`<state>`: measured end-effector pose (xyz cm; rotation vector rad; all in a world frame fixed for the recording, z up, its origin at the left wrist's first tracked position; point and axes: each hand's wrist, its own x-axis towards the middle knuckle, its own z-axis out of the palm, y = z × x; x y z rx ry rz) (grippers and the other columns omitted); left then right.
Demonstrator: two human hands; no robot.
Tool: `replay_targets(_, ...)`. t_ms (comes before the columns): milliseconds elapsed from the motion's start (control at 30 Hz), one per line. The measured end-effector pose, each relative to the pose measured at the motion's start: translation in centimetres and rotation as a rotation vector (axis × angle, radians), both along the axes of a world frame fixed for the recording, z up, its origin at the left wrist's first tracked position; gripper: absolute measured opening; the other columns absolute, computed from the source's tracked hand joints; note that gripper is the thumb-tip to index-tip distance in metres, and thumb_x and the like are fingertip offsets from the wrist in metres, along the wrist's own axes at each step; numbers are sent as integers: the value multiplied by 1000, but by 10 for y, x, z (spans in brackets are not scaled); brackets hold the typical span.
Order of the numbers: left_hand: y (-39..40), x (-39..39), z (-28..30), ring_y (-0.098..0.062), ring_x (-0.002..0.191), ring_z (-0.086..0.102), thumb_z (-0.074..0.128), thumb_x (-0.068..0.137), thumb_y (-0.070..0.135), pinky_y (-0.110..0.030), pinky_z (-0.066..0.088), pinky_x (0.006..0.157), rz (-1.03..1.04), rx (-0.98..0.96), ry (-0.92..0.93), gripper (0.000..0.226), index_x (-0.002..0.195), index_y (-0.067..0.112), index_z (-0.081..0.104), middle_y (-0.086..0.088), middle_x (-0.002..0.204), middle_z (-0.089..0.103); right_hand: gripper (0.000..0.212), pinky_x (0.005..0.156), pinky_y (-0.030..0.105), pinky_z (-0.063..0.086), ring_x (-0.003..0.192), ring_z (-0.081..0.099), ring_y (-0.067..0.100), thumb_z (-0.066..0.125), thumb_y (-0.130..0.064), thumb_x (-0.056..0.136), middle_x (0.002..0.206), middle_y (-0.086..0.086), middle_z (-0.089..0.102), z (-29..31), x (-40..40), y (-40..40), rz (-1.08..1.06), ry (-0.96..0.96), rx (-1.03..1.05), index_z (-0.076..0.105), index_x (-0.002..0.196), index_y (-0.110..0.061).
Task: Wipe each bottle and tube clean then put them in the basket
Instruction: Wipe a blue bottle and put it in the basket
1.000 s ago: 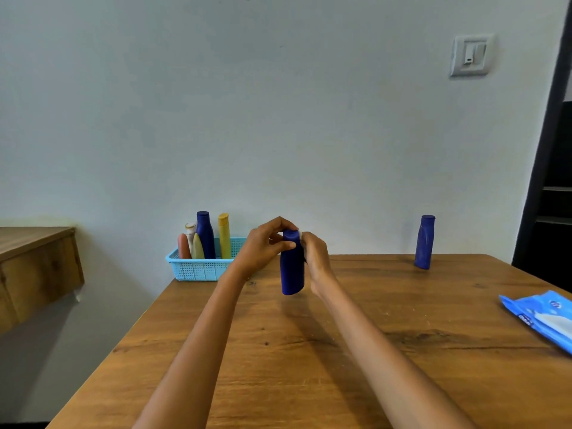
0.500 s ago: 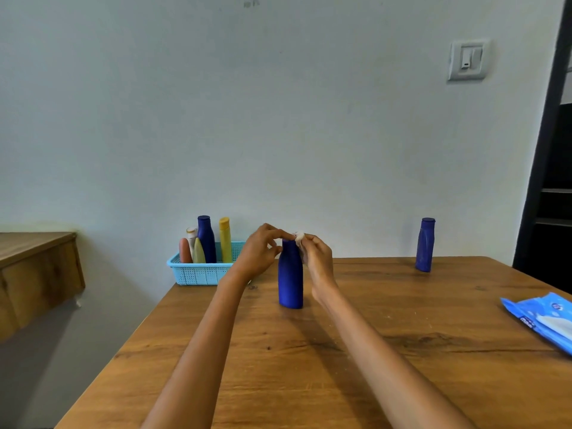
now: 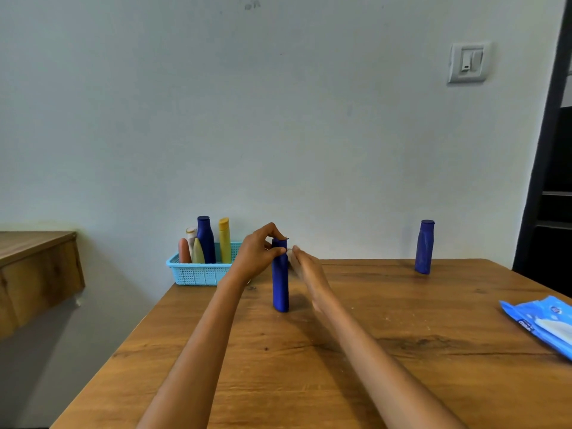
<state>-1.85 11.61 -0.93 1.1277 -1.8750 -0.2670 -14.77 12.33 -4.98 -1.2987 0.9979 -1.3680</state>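
Note:
A dark blue bottle [image 3: 280,286] stands upright on the wooden table [image 3: 402,366], near its middle. My left hand [image 3: 258,258] grips the bottle's cap from the left with thumb and fingers. My right hand [image 3: 306,270] is blurred, just right of the bottle's neck, and pinches a small white wipe [image 3: 289,251] at its fingertips. A second blue bottle [image 3: 424,247] stands at the far right. At the table's far left corner, the light blue basket [image 3: 198,274] holds several bottles and tubes upright.
A blue pack of wipes [image 3: 541,320] lies at the table's right edge. A wooden shelf [image 3: 37,267] juts out at the left, beyond the table. A dark doorway [image 3: 551,181] is at the right. The wall is close behind the table.
The blue bottle, held above the table a second ago, now stands on it. My right hand has slid off the cap to the right with the wipe.

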Motion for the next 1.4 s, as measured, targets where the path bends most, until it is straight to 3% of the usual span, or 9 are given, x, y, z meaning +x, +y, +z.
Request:
replay_targets(67, 0, 0, -2, -7, 79, 58, 64, 85, 7, -14, 47, 64, 3, -10, 11, 18, 88, 20, 52, 10, 92, 58, 31, 96, 28, 48, 117, 55, 13, 39, -24, 100, 126, -1, 59, 6, 7, -2, 4, -92, -76, 56, 127, -19)
replay_targets(133, -1, 1, -4, -5, 77, 58, 64, 85, 4, -13, 47, 64, 11, -19, 39, 20, 87, 20, 51, 12, 90, 57, 36, 91, 22, 48, 121, 51, 12, 37, -16, 101, 133, -4, 53, 9, 13, -1, 23, -98, -142, 47, 135, -22)
replay_targets(300, -5, 9, -8, -11, 80, 59, 63, 84, 2, -15, 48, 65, 21, -17, 114, 20, 92, 17, 53, 5, 98, 59, 39, 78, 5, 43, 118, 51, 11, 37, 1, 96, 127, -3, 55, 2, 12, 0, -133, 130, -314, 52, 128, -17)
replay_targets(600, -12, 17, -6, -19, 97, 60, 64, 84, 2, -18, 51, 74, -39, 36, 76, 26, 104, 15, 56, 2, 109, 59, 27, 68, 11, 51, 87, 63, 3, 66, -14, 86, 95, -3, 68, 8, 14, -2, -250, -6, -334, 59, 112, -18)
replay_targets(800, -10, 20, -4, -17, 98, 59, 63, 85, 2, -15, 50, 71, -48, 66, 62, 33, 114, 14, 56, -1, 115, 59, 23, 73, 28, 44, 85, 55, 16, 40, -25, 99, 88, -1, 60, -12, 16, -1, -184, 314, 29, 61, 92, -16)
replay_targets(933, -10, 20, -3, -17, 99, 59, 65, 84, 3, -18, 50, 74, -47, 81, 57, 36, 117, 13, 55, -2, 116, 59, 22, 82, 32, 45, 87, 52, 15, 38, -33, 100, 85, -4, 55, -10, 12, 3, -86, 294, 216, 52, 85, -23)
replay_targets(1067, -12, 19, -3, -19, 94, 60, 67, 82, 3, -21, 50, 78, -13, 86, 92, 37, 116, 13, 56, -2, 114, 60, 22, 66, 25, 46, 79, 56, 17, 41, -22, 99, 88, 2, 60, 2, 20, 2, -107, 216, 79, 57, 85, -19)
replay_targets(1267, -10, 25, -5, -24, 92, 63, 68, 82, 4, -34, 53, 85, 33, 89, 141, 35, 115, 11, 58, -4, 113, 61, 20, 67, 18, 46, 88, 59, 9, 49, -24, 96, 96, -7, 65, 10, 26, 2, -187, 187, -156, 66, 106, -17)
replay_targets(1400, -8, 26, -4, -26, 92, 64, 67, 82, 3, -35, 54, 85, 50, 99, 154, 34, 114, 10, 58, -5, 114, 61, 14, 72, 26, 47, 86, 59, 12, 52, -20, 94, 92, -6, 64, -2, 21, -1, -211, 316, -189, 65, 100, -16)
